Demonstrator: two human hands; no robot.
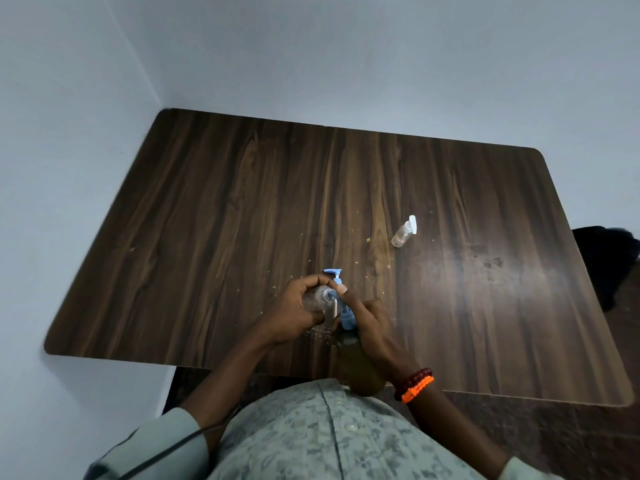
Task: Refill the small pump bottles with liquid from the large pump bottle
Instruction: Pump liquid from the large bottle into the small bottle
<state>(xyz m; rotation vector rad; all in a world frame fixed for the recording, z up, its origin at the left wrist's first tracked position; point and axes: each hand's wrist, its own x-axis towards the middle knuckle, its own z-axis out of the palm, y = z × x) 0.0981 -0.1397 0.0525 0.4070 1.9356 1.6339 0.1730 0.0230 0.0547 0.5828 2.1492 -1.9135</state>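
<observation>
the left hand [294,308] curls around a small clear bottle [317,299], holding it with its open neck turned toward the right hand [372,327]. the right hand grips the large pump bottle [360,365] at its blue pump head [347,315], forefinger stretched forward over the top; the dark bottle body runs back from that hand toward the person's shirt [329,438]. a loose blue pump top [334,274] lies on the table [207,202] just beyond both hands' fingertips. a second small bottle [403,233] with a white pump lies on its side well beyond the right hand, farther right. beaded and orange bracelets [415,384] circle the right wrist.
</observation>
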